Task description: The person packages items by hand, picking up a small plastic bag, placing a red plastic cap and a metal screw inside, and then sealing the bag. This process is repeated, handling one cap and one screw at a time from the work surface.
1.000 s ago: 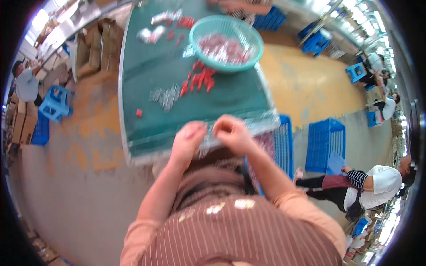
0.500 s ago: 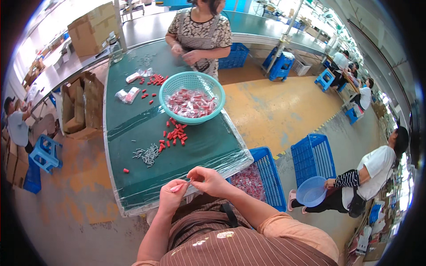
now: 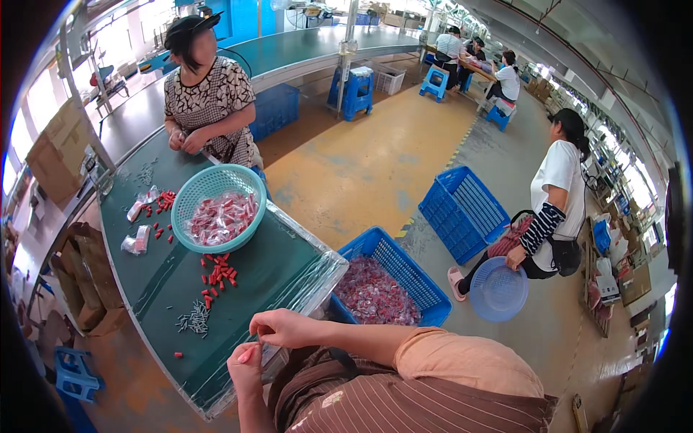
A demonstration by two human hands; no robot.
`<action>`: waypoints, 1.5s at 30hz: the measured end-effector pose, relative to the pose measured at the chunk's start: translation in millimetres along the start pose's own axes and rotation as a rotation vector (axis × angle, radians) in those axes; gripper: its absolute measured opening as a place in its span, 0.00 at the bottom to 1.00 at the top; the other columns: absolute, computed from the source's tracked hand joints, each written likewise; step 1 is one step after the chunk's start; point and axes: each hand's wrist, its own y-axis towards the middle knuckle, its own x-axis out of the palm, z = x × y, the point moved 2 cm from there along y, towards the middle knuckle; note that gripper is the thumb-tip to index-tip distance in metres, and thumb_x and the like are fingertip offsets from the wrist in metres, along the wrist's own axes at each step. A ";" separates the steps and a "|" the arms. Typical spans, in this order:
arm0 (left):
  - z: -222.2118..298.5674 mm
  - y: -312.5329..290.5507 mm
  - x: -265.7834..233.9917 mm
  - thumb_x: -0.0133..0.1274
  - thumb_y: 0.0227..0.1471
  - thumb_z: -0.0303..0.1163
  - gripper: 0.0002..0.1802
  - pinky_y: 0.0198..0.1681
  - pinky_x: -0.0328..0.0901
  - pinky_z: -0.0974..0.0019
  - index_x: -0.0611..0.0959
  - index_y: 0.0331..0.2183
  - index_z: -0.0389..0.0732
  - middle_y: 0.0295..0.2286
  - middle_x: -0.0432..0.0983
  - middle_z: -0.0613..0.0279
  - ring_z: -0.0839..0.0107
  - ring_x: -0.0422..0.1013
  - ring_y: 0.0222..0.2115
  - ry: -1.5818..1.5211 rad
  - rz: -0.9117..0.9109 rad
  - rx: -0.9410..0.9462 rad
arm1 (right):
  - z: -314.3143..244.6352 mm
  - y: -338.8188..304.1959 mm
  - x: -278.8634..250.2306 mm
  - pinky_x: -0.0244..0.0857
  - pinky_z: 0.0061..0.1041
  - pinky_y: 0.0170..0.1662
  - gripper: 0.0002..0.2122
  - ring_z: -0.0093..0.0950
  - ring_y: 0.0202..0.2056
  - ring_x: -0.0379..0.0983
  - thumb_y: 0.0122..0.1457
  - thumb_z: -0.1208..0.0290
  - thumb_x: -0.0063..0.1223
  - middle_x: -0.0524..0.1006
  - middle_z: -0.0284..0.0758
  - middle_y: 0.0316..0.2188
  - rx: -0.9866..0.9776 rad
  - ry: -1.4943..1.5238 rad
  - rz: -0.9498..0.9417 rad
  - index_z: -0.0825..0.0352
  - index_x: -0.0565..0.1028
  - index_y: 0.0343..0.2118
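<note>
My left hand [image 3: 247, 366] is closed by the near edge of the green-topped table [image 3: 271, 256], with a small pinkish thing showing at its fingers. Just above it, the fingertips of my right hand [image 3: 287, 329] are pinched together, nearly meeting the left ones. What lies between them is too small to make out. On the table ahead are a pile of small grey metal pins [image 3: 193, 320] and loose red cylindrical pieces [image 3: 219, 274]. Beyond them stands a turquoise basket [image 3: 216, 247] holding red pieces in clear wrappers [image 3: 222, 216].
A blue crate [image 3: 426, 292] of wrapped red pieces sits right of the table, with another blue crate [image 3: 451, 238] behind it. A person [image 3: 213, 108] stands across the table. At right another person [image 3: 559, 187] holds a blue basin [image 3: 498, 289]. Small clear packets [image 3: 137, 242] lie far left.
My view has swung to the right, so the table and basket appear further left. Both hands stay close together with fingers closed. The person at right now shows beside the crates, still holding the basin.
</note>
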 end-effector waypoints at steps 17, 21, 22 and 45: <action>-20.8 4.8 -3.6 0.60 0.49 0.28 0.08 0.28 0.58 0.79 0.77 0.25 0.37 0.22 0.70 0.72 0.83 0.63 0.24 -0.101 0.110 0.169 | -20.3 -10.8 8.1 0.63 0.33 0.41 0.06 0.40 0.37 0.67 0.48 0.73 0.56 0.69 0.39 0.29 -0.341 -0.301 0.289 0.67 0.72 0.27; -18.8 0.6 0.0 0.59 0.49 0.28 0.08 0.29 0.60 0.77 0.77 0.24 0.37 0.22 0.70 0.71 0.81 0.64 0.24 -0.116 0.096 0.118 | -8.8 -9.7 14.0 0.63 0.33 0.42 0.06 0.39 0.38 0.67 0.49 0.70 0.55 0.69 0.39 0.30 -0.212 -0.260 0.194 0.67 0.74 0.26; -21.7 2.5 1.0 0.59 0.49 0.28 0.08 0.29 0.60 0.77 0.77 0.24 0.37 0.22 0.70 0.71 0.81 0.64 0.24 -0.117 0.096 0.119 | -5.3 -9.0 13.1 0.63 0.33 0.42 0.07 0.38 0.38 0.67 0.50 0.68 0.55 0.69 0.39 0.30 -0.134 -0.262 0.187 0.67 0.74 0.26; -7.8 -3.4 15.9 0.57 0.49 0.26 0.07 0.16 0.52 0.78 0.76 0.23 0.42 0.18 0.66 0.73 0.85 0.57 0.16 -0.228 0.051 0.039 | 13.1 -3.8 4.9 0.66 0.29 0.32 0.07 0.33 0.27 0.72 0.49 0.71 0.53 0.74 0.40 0.24 0.055 -0.159 0.091 0.69 0.76 0.27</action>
